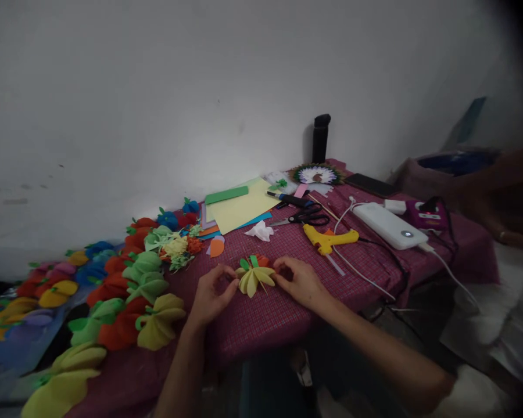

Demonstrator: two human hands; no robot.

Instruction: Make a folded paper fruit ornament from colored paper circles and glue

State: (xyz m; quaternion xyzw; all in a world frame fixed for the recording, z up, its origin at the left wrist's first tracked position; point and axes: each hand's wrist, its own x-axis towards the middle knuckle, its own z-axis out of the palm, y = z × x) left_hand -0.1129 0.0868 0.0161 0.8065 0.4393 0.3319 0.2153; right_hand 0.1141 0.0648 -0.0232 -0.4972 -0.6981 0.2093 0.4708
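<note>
A yellow folded-paper pumpkin [253,282] with small green pieces at its top is between my two hands, just over the checked tablecloth. My left hand [212,295] pinches its left edge between thumb and fingertips. On the opposite side, my right hand [301,282] grips the right edge in the same way. Something orange-red shows behind the pumpkin, partly hidden. Beyond it lie an orange paper cutout [217,248] and a crumpled white tissue [260,231]. A yellow glue gun [329,238] rests to the right, past my right hand.
Many colourful paper pumpkins [146,267] crowd the left side. Black-handled scissors [307,217], a cutter knife [290,199] and paper sheets [242,206] lie further back. At right are a white power bank [390,225], cables and a purple power adapter [427,215]. A person sits at far right.
</note>
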